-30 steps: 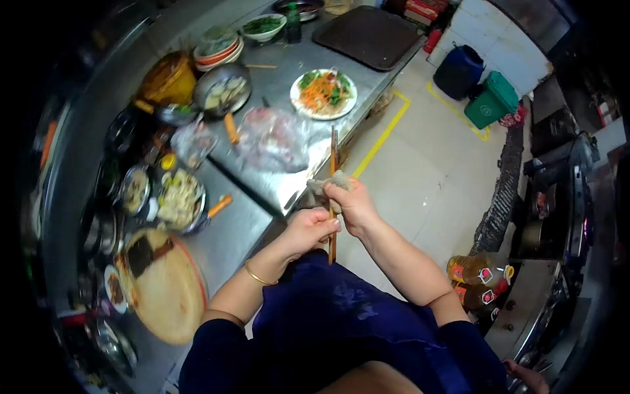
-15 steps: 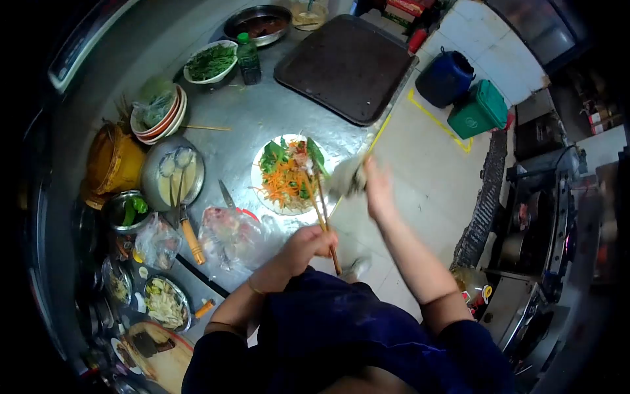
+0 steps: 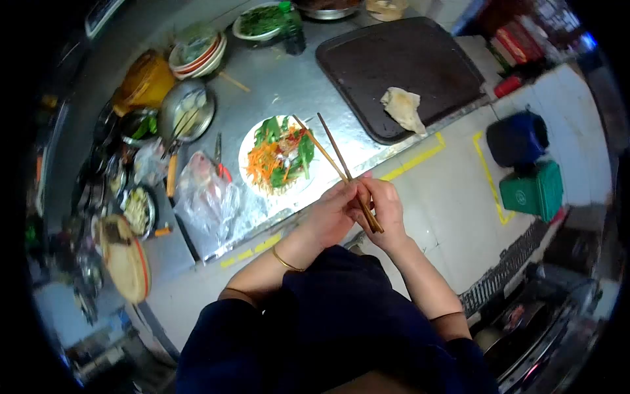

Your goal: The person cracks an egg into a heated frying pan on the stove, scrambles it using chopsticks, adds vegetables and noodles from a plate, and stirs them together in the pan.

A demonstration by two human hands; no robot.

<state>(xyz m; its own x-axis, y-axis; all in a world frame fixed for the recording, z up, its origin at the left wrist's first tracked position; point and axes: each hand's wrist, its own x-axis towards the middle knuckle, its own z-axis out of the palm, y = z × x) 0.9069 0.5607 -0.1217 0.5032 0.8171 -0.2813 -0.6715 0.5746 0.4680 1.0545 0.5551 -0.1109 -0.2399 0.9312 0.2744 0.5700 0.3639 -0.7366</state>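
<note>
A pair of wooden chopsticks is held by both of my hands in front of my body, tips spread apart and pointing at the plate. My left hand closes round their middle. Against it, my right hand has its fingers closed on the sticks near their thick ends. Just beyond the tips, a white plate carries shredded carrot, green leaves and some reddish and pale bits. A crumpled, off-white cloth lies on the front edge of the dark tray.
Left on the steel counter are a plastic bag, red-handled scissors, a metal bowl with ladles and stacked bowls. Behind stand a green-capped bottle and a bowl of greens. Blue and green bins stand right.
The cloth has left my right hand and now lies on the tray. My right hand has come in to the chopsticks beside my left. The view has turned and shifted.
</note>
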